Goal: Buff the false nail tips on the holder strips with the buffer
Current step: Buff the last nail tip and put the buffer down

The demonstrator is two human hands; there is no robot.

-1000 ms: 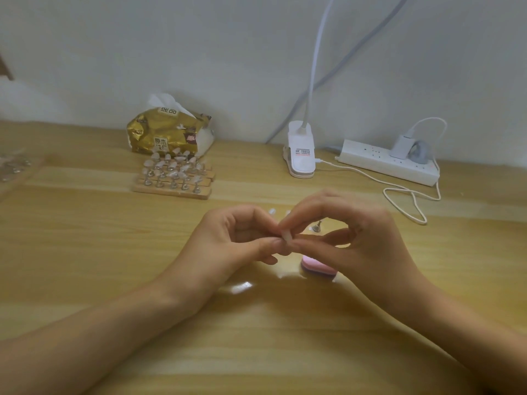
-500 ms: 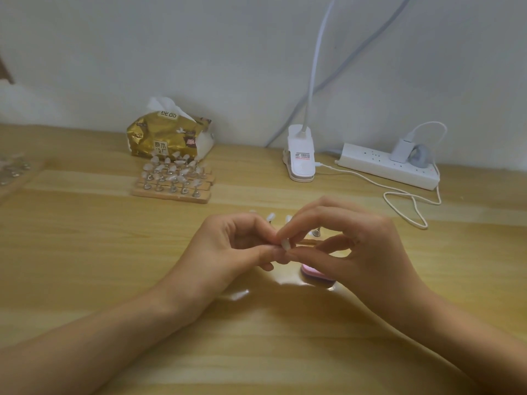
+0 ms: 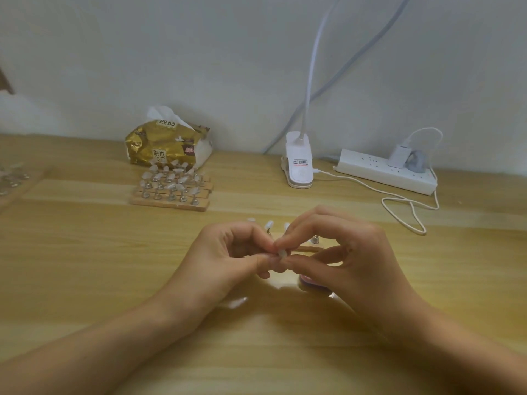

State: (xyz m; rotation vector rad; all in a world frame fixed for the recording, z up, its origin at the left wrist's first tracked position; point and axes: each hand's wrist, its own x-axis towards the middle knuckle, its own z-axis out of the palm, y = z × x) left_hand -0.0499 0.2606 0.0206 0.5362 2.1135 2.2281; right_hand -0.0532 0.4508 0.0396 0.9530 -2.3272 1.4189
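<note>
count, near to far.

1. hands: two. both forearms enter from the near edge of the desk point(image 3: 85, 266) and meet at its middle. the left hand point(image 3: 228, 258) has its fingers curled, with thumb and forefinger closed together at the tips. the right hand point(image 3: 348, 260) has thumb and forefinger closed together and the other fingers arched and spread.
2. nail tip point(image 3: 282, 253): one, small and pale, held above the desk. it is pinched where the fingertips of both hands meet.
3. buffer point(image 3: 309, 282): one, pink. it lies flat on the desk under the right hand, touched by neither hand. only its left end shows.
4. holder strip point(image 3: 309, 248): one, wooden, just behind the hands, which hide most of it. three pale tips and one metal stand show above the fingers.
5. block of strips point(image 3: 171, 199): one group, toward the far edge, left of middle, with many tips on metal stands. the number of strips cannot be told.
6. tray point(image 3: 11, 181): one, at the left edge, blurred.
7. along the far edge, left to right: one gold tissue pack point(image 3: 168, 146), touching the back of the block; one white clip lamp point(image 3: 299, 163); one white power strip point(image 3: 385, 171) with one plug point(image 3: 399, 156) in it.
8. cable point(image 3: 410, 208): one, white, looped on the desk between the lamp and the power strip.
</note>
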